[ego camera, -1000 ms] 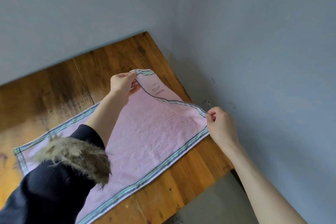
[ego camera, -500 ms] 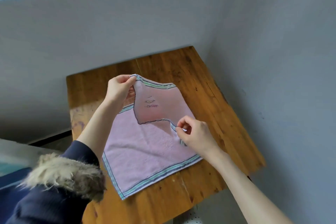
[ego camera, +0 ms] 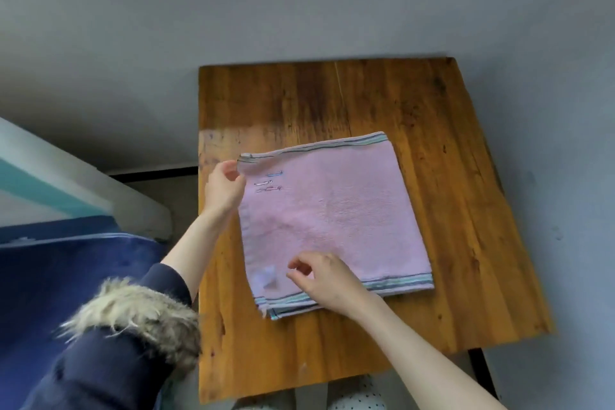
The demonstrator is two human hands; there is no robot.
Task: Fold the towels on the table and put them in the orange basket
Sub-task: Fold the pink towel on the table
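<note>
one pink towel (ego camera: 336, 213), two hands

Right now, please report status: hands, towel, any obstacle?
Left hand pinches towel's far-left corner. Right hand loosely curled over near edge, holding nothing. Pink towel folded flat on table. No orange basket visible.

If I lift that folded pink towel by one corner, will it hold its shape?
Probably not: the pink towel looks like soft terry and its layers lie loose, so it would likely droop and unfold. It seems light, and probably grips the wooden table rather than sliding.
</note>
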